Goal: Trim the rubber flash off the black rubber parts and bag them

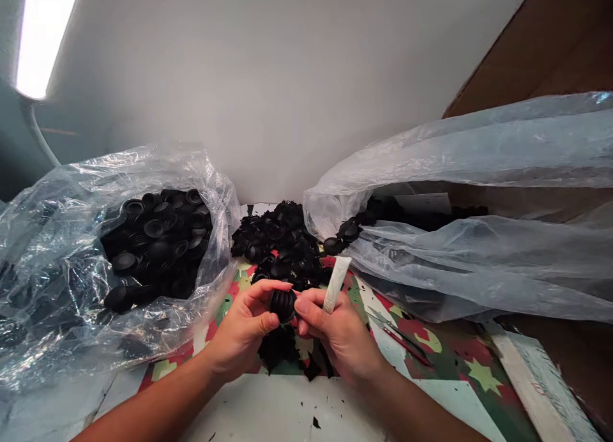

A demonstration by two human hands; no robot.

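Between the thumb and fingers of my left hand (253, 320) sits a black ribbed rubber bellows (283, 305). My right hand (338, 324) is closed around a flat stick wrapped in white (338, 282), which points up out of the grip. The lower end of that stick is hidden in the palm. My right thumb and fingertips meet the right edge of the bellows. Beyond both hands lies a heap of black rubber parts and scraps (282, 231). More dark scraps (280, 349) lie below my hands.
At left, a clear plastic bag (62, 237) holds many black rubber parts (163, 237). Another plastic bag (454, 250) opens toward the heap from the right, before a cardboard box (550, 52). Tweezers-like metal scissors (402, 340) lie on the patterned sheet (483, 375). A lamp (45, 39) shines upper left.
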